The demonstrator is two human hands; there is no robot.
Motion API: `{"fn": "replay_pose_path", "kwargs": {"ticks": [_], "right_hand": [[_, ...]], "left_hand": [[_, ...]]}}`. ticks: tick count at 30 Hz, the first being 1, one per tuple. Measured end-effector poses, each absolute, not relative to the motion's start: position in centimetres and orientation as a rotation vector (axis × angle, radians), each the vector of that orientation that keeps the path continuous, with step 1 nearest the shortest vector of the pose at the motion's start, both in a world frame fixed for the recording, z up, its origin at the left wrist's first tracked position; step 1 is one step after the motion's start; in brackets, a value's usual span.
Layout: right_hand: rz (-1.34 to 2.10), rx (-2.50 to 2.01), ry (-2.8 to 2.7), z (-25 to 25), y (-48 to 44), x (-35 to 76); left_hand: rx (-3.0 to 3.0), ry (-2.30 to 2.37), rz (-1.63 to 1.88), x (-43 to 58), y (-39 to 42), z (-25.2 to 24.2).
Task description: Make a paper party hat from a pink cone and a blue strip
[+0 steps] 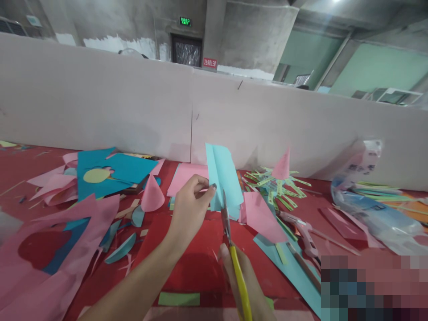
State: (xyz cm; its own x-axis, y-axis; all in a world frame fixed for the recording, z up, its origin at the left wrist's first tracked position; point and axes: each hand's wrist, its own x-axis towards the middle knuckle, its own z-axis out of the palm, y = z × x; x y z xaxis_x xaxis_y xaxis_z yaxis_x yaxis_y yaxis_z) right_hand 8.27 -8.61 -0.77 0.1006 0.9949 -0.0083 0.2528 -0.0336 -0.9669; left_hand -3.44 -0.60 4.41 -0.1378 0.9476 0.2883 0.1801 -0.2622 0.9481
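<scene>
Left of centre in the frame, a smooth pink paper cone point(152, 197) stands upright. The left forearm slants up from the bottom edge; the left hand point(194, 198), fingers curled, pinches thumb against forefinger on the left edge of a creased light-blue paper sheet point(227, 171), upright at centre. Steel-bladed, yellow-handled scissors point(236, 263) point up at it, the right hand point(250, 273) wrapped around their handles at lower centre, its fingers partly hidden.
</scene>
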Motion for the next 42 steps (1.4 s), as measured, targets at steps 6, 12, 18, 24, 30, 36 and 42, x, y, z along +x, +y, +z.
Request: {"fn": "replay_pose_path", "kwargs": {"ticks": [6,12,18,24,30,36,42], "right_hand": [[0.981,-1.507,-1.299,-1.2,-8.6,8.3],[0.964,-1.551,-1.379,-2.0,-8.1,8.6],[0.895,-1.572,-1.350,-2.9,-7.9,8.5],[0.873,-1.615,-1.385,-2.9,-7.9,8.5],[0.900,-1.612,-1.390,-2.8,-7.8,8.8],[0.950,-1.630,-1.411,-3.3,-7.5,9.1],[0.920,-1.657,-1.377,-2.9,-7.7,8.9]], "left_hand": [[1.462,1.301,1.476,-3.4,-0.7,4.5],[1.450,1.295,1.477,-3.5,-0.7,4.8],[1.444,1.291,1.476,-3.6,-0.8,4.8],[1.453,1.304,1.475,-3.6,-0.8,4.8],[1.450,1.303,1.471,-3.6,-0.8,5.0],[1.461,1.299,1.460,-3.7,-0.8,4.9],[1.451,1.295,1.462,-3.7,-0.6,4.7]]}}
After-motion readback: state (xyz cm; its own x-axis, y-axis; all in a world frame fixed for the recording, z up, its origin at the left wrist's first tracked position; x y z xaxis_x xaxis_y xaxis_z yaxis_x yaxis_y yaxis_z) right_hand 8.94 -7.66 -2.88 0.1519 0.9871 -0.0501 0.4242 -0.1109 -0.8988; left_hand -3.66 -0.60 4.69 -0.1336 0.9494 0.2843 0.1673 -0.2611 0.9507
